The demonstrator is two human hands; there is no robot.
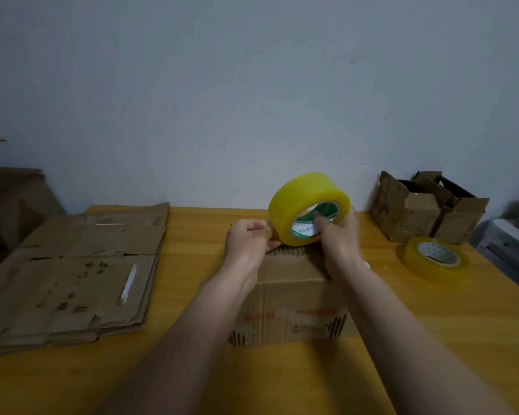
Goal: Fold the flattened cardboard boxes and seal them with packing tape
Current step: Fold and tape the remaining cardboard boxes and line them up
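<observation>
A folded-up cardboard box (291,298) stands on the yellow wooden table (192,241) in front of me. My right hand (339,235) grips a thick yellow roll of packing tape (306,202), with fingers hooked into its core, and holds it over the box's far edge. My left hand (247,239) is curled and pinches at the tape's end beside the roll, against the far top edge of the box. A stack of flattened cardboard boxes (72,277) lies on the left of the table.
A second, thinner tape roll (435,259) lies flat at the right. Behind it stands a worn, open cardboard box (423,211) against the wall. More cardboard (9,199) leans off the table's left side. A white-grey object (510,244) sits at the far right.
</observation>
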